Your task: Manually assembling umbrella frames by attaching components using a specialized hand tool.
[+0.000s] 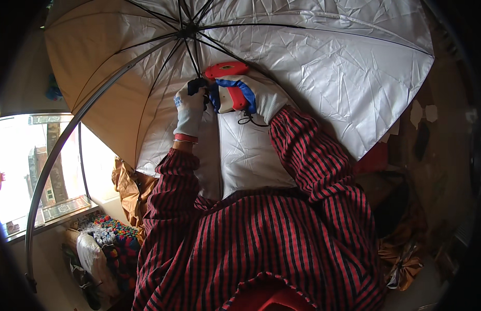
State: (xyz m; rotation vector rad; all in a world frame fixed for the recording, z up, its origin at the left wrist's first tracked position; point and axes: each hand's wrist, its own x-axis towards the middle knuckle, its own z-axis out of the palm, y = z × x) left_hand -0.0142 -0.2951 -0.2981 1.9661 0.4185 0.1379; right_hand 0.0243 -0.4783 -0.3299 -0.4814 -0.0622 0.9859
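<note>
An open umbrella [313, 57] with silver lining lies inside-up across the person's lap. Just below its hub [187, 30], the gloved left hand [190, 106] pinches a rib or small dark part, while the gloved right hand [251, 96] closes around a red-and-blue tool [227, 78] pressed there. The work looks mid-course: canopy fully spread, tool applied, no finished joint discernible.

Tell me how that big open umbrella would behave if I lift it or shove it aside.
The umbrella would probably feel light for its size: thin dark ribs and crinkled silver fabric. The canopy likely flexes and catches air, being spread wide. Set down, it may roll on its rounded rim, though the gloved hands hold it near the hub.
</note>
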